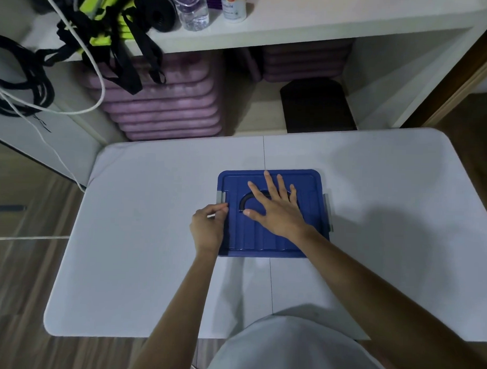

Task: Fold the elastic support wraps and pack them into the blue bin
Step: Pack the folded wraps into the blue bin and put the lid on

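Note:
The blue bin (235, 239) stands in the middle of the white table (152, 236) with its ribbed lid on and a black handle lying flat on top. My right hand (274, 207) presses flat on the lid with fingers spread over the handle. My left hand (209, 224) is at the bin's left side, its fingers curled round the grey latch (220, 196). A second grey latch (327, 212) shows on the right side. No elastic wraps are in sight; the bin's inside is hidden by the lid.
Behind the table is a white shelf unit (325, 30) with stacked purple mats (167, 110), a black block (318, 104), bottles (192, 8) and black and yellow-green straps (109, 28). A white cord (46, 116) and black ropes (22, 74) hang at left.

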